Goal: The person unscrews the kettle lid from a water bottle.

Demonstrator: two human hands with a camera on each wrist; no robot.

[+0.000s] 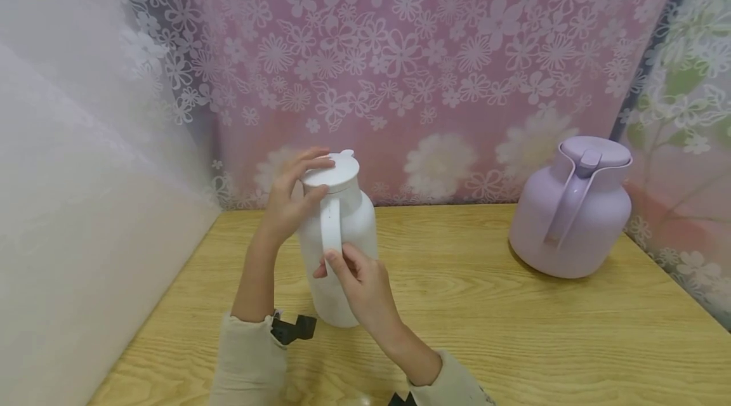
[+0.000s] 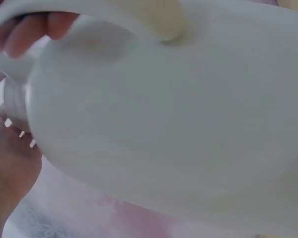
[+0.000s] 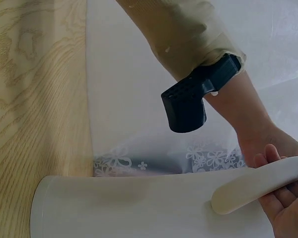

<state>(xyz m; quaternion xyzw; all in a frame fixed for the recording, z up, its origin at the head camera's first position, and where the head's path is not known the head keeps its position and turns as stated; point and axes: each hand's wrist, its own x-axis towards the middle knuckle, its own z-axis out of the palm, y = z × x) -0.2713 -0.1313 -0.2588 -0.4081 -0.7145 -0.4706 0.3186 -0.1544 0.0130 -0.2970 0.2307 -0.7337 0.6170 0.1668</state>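
Right hand [image 1: 370, 288] nearest, thumb and curled fingers pinching the handle [image 1: 331, 225]! Up top, left hand [image 1: 285, 203], fingers and thumb spread, gripping the lid [image 1: 341, 169]; white jug [image 1: 361, 231] upright on the table [image 1: 451, 317]; lilac jug [image 1: 599, 222] farther right.

Two jugs: one white jug [image 1: 360, 228], one lilac jug [image 1: 605, 216]. One table [image 1: 445, 292]. Two sleeves [image 1: 251, 355] [image 1: 454, 384]. Two black mounts [image 1: 294, 330] [image 1: 403, 401].
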